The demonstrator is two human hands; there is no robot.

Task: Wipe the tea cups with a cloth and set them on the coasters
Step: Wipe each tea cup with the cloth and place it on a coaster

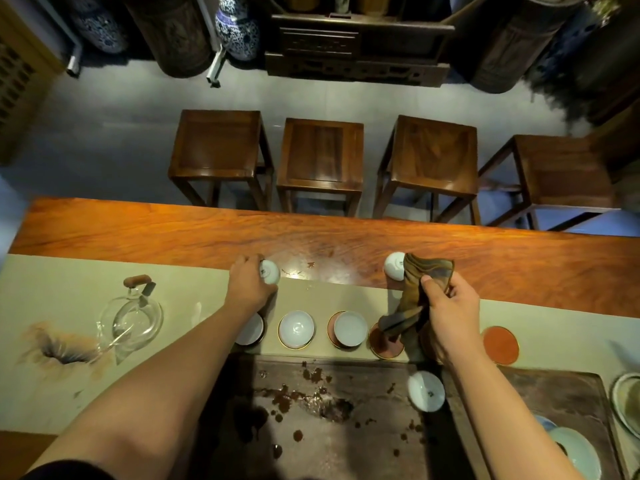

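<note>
My left hand (pixel 247 284) grips a small white tea cup (pixel 270 271), bottom up, at the far edge of the grey runner. My right hand (pixel 446 306) holds a brown cloth (pixel 414 292) that hangs down over an orange coaster (pixel 384 344). Just beyond the cloth a second white cup (pixel 394 266) stands upside down on the wooden table. Three cups sit upright in a row on coasters: one (pixel 249 329) partly hidden under my left wrist, one (pixel 296 329) in the middle, one (pixel 350 329) to its right. Another coaster (pixel 500 344) lies bare at the right. One more cup (pixel 426 390) lies inverted on the dark tea tray (pixel 346 427).
A glass pitcher (pixel 130 318) with a wooden handle stands at the left on the runner. Tea stains and puddles spot the tray. Pale dishes (pixel 571 452) sit at the lower right. Several wooden stools (pixel 320 157) line the table's far side.
</note>
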